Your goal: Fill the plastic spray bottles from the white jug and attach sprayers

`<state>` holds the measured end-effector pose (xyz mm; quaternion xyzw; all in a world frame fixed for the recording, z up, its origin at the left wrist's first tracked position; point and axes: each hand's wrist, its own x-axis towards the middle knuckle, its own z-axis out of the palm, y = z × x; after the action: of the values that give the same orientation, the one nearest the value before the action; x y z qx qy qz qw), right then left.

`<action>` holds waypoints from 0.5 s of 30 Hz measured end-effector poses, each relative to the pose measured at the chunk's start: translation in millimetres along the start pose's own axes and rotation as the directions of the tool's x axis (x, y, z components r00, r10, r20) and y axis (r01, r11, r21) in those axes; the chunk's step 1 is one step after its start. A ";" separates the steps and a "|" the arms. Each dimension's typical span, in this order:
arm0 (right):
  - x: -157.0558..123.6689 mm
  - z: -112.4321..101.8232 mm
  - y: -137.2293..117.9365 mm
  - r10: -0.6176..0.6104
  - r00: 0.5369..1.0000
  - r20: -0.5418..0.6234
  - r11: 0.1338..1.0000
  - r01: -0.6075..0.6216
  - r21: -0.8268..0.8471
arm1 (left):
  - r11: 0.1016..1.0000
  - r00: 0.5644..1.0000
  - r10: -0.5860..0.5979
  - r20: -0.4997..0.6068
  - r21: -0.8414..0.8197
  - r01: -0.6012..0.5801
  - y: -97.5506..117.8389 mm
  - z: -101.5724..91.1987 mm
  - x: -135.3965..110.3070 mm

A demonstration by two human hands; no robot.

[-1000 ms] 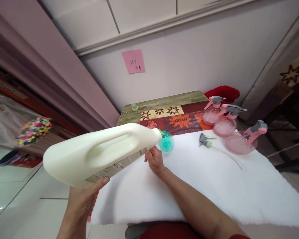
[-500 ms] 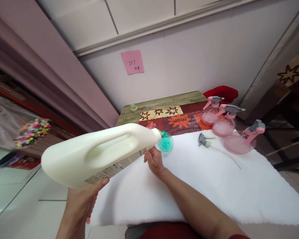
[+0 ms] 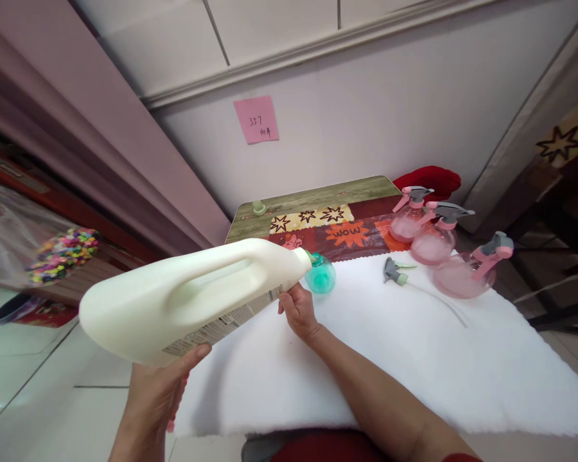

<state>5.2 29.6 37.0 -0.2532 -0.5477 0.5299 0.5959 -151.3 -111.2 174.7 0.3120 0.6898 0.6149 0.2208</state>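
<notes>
A large cream-coloured detergent jug (image 3: 173, 295) with a moulded handle lies tilted across the view, its neck pointing right. My left hand (image 3: 173, 375) supports its lower end from below, thumb on the label side. Near the neck, my right hand (image 3: 296, 311) is closed on the jug's underside. The jug's mouth meets the neck of a green see-through spray bottle (image 3: 322, 276), which stands on a white fluffy cloth (image 3: 356, 359). Whether liquid flows between them cannot be made out. Right of the bottle lies a grey and green spray head (image 3: 395, 273) with its thin tube.
Three pink spray bottles (image 3: 462, 276) with grey and pink triggers stand along the table's right side. A small light-green cap (image 3: 259, 206) sits at the back left of the table. Behind is a wall with a pink note (image 3: 256, 120); a red round thing (image 3: 431, 179) is behind the bottles.
</notes>
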 end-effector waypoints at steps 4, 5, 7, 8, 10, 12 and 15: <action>0.3 -0.1 0.5 -0.011 1.000 0.004 1.000 0.011 0.015 | 0.999 0.999 -0.036 -0.030 0.035 0.037 0.9 -1.7 -1.0; 0.4 0.0 0.6 -0.010 1.000 0.005 1.000 0.010 0.016 | 0.999 0.999 -0.036 -0.029 0.037 0.037 1.5 -2.0 -1.0; 0.7 0.0 0.6 -0.004 1.000 0.010 1.000 0.003 0.013 | 0.999 1.000 -0.022 -0.016 0.024 0.022 3.7 -1.6 -0.9; 0.9 0.0 0.6 -0.002 1.000 0.012 1.000 0.002 0.010 | 1.000 1.000 -0.013 -0.005 0.011 0.013 5.0 -0.9 -0.9; 1.3 -0.2 0.5 0.000 1.000 0.013 1.000 0.000 0.002 | 1.000 1.000 0.000 0.019 -0.024 0.000 7.7 1.0 -1.5; 1.7 -0.6 0.3 -0.001 1.000 0.013 1.000 0.001 -0.002 | 0.998 0.999 0.015 0.035 -0.056 -0.013 9.3 2.8 -2.5; 1.9 -1.1 -0.4 -0.002 1.000 0.015 1.000 0.002 -0.001 | 0.998 0.999 0.030 0.045 -0.058 -0.028 8.6 3.6 -3.8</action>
<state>6.1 31.5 37.8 -0.2489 -0.5527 0.5310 0.5922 -144.8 -110.9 182.3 0.3296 0.6621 0.6302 0.2365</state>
